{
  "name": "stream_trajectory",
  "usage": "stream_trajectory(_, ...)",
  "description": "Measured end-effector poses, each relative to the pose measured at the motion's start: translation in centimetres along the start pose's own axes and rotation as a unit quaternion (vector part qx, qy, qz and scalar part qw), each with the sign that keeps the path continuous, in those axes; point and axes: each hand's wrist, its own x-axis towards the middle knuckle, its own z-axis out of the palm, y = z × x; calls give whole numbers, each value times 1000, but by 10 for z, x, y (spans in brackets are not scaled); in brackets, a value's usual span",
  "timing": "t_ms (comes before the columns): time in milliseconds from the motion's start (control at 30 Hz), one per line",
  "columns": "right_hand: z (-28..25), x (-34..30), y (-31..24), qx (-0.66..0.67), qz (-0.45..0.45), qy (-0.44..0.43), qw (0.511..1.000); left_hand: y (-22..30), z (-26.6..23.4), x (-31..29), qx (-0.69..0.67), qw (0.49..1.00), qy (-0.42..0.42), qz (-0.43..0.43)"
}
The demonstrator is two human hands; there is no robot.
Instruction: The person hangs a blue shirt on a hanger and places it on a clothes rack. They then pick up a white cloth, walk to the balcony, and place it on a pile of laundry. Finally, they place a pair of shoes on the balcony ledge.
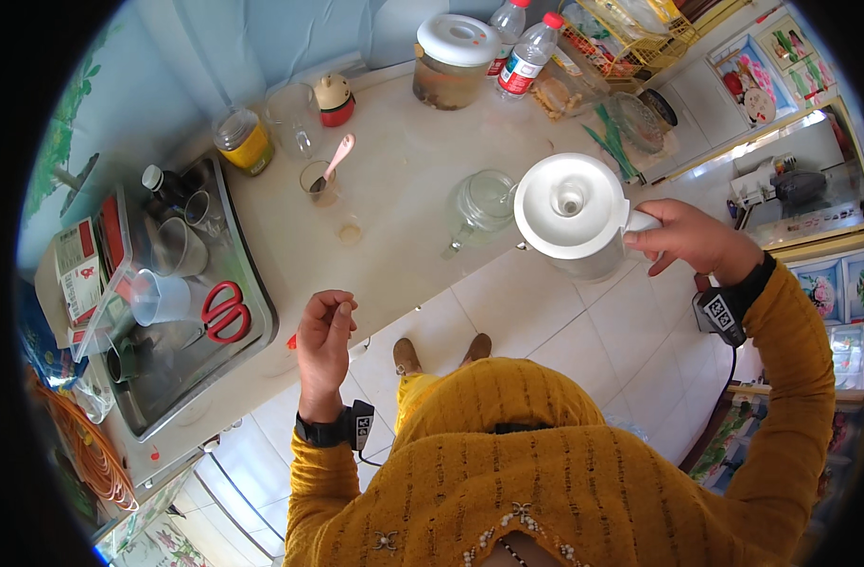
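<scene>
My right hand (692,236) grips the handle of a clear pitcher with a white lid (566,194), held at the counter's front edge. Just left of the pitcher, a clear glass mug (486,197) stands on the counter. My left hand (324,342) hovers by the front edge, fingers curled together, with nothing visible in them. Further back, a pink-handled spoon (339,157) leans in a small glass (315,176). A small, clear, round item (350,230), hard to make out, sits nearer me.
At the left, a metal tray (262,312) bears red scissors (226,312), plastic cups and a dark bottle. Along the back stand a yellow-labelled jar (245,142), a red-and-cream figure (335,100), a lidded tub (454,71) and two red-capped bottles (529,59).
</scene>
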Motion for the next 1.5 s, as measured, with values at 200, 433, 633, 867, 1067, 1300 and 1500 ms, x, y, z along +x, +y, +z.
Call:
stream_trajectory(200, 29, -1, 42, 133, -26, 24, 990, 2, 5, 5, 4, 997, -71, -36)
stream_trajectory(433, 94, -40, 122, 420, -87, 110, 897, 4, 30, 33, 33, 980, -189, -48)
stream_trajectory(633, 174, -114, 197, 531, -88, 236, 809, 7, 60, 42, 72, 971, -227, -21)
stream_trajectory(867, 286, -204, 321, 590, 39, 381, 711, -11, 147, 11, 87, 935, -343, -19)
stream_trajectory(1067, 409, -290, 422, 662, 134, 517, 526, -19, 254, -70, 142, 873, -467, -1)
stream_trajectory(1300, 500, -380, 531, 661, 175, 643, 344, -29, 371, -172, 171, 811, -558, 38)
stream_trajectory(1500, 531, -426, 606, 657, 190, 671, 285, -26, 421, -215, 197, 767, -608, 57)
